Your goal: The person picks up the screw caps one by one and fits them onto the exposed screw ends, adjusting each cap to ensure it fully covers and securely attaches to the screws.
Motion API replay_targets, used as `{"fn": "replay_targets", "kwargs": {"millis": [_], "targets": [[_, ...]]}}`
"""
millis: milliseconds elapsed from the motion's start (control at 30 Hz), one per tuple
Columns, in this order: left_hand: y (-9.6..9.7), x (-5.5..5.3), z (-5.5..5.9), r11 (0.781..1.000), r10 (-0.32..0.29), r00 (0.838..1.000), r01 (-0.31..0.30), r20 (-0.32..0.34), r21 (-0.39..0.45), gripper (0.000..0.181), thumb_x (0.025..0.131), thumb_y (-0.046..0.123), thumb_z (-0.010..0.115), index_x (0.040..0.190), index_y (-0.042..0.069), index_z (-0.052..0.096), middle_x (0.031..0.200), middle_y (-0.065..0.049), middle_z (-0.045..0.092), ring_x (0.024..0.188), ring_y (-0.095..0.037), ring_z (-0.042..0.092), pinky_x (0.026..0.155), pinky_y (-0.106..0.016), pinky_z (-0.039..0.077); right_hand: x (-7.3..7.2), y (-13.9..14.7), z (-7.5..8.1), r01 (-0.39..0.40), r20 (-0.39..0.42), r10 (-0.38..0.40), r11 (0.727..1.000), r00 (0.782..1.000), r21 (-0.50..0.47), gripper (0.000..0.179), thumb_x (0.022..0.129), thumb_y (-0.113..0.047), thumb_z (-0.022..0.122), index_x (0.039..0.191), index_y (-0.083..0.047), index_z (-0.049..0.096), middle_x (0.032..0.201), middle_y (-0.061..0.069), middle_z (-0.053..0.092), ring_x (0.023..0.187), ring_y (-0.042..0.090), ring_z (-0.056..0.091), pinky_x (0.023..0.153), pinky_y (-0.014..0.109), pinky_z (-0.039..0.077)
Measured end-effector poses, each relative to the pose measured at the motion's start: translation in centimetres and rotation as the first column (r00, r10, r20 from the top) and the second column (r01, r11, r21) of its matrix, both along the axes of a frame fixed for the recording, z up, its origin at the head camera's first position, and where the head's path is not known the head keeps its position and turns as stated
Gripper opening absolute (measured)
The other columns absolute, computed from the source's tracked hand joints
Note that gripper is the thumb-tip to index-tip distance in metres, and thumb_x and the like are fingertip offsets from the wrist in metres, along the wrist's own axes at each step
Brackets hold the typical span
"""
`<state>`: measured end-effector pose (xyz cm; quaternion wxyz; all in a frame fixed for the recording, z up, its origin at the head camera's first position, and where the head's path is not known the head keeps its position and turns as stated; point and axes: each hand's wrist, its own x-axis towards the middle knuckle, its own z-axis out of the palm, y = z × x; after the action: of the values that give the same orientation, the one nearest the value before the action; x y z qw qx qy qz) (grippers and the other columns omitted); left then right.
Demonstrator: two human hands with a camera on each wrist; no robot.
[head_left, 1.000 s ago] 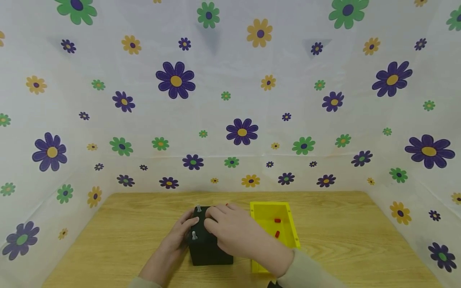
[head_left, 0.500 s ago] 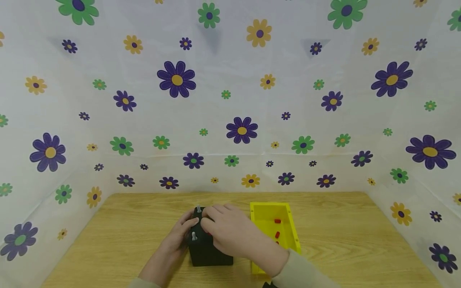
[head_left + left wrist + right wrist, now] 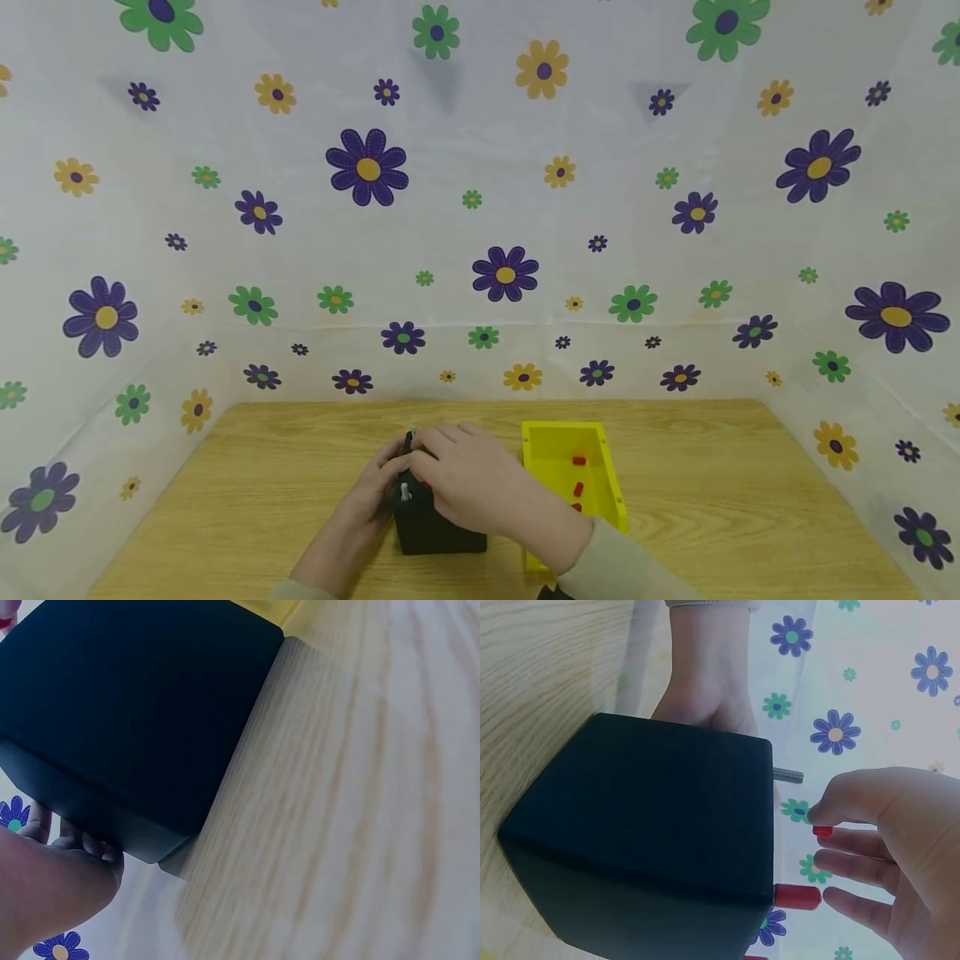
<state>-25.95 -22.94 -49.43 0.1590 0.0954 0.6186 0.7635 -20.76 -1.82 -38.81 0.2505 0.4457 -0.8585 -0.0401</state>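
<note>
The flowered sheet rises beyond both hands; the wooden table spreads below them; the yellow bin sits on it to the right of the right hand, partly under that forearm, with loose red pieces inside. The black block stands between the hands, on the table; the left hand grips its left side, thumb over the top edge, fingers round the far part of that side; the right hand is above the top face, thumb and fingertip pinching a small red cap; in the head view the right fingers overlap the left thumb, and whether they touch I cannot tell.

The relation that seems to count is cap to stud: the bare stud juts straight up from the top, on the left hand's side; a red sleeve stands upright from the same face, farther from the left hand; the pinched cap is clear of the top, seemingly near upright like the stud, though fingers hide part of it; the right hand is nearer.
</note>
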Motion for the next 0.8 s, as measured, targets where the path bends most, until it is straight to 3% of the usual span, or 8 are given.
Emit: {"fn": "replay_targets", "kwargs": {"millis": [267,567,800], "targets": [[0.0,0.0,-0.2,1.0,-0.003,1.0,0.003,0.004,0.001,0.027,0.11,0.021,0.048,0.119,0.041,0.063,0.117,0.02,0.062,0.108,-0.002,0.058,0.098,-0.02,0.049,-0.2,-0.6,-0.4,-0.011,0.0,0.011,1.0,1.0,-0.028,0.029,0.098,-0.02,0.071,0.127,-0.023,0.069,0.127,-0.006,0.068,0.119,0.011,0.065,0.105,0.027,0.054],[-0.2,-0.2,-0.4,1.0,-0.005,1.0,0.006,-0.026,0.012,0.033,0.112,0.022,0.046,0.112,0.047,0.067,0.111,0.023,0.064,0.102,-0.001,0.057,0.093,-0.019,0.047,-0.3,-1.3,-0.3,-0.048,0.002,0.048,0.997,0.999,-0.068,0.017,0.1,-0.021,0.069,0.117,-0.022,0.069,0.127,-0.005,0.068,0.12,0.012,0.064,0.103,0.026,0.053],[-0.3,-0.3,-0.5,1.0,-0.025,0.999,0.025,-0.035,0.005,0.016,0.112,0.032,0.053,0.112,0.042,0.064,0.104,0.022,0.062,0.097,0.0,0.056,0.09,-0.019,0.046,-0.5,-1.7,-0.7,-0.112,-0.055,0.107,0.987,0.993,-0.117,0.011,0.097,-0.016,0.071,0.105,-0.021,0.066,0.121,-0.005,0.068,0.112,0.012,0.064,0.093,0.024,0.052]]}}
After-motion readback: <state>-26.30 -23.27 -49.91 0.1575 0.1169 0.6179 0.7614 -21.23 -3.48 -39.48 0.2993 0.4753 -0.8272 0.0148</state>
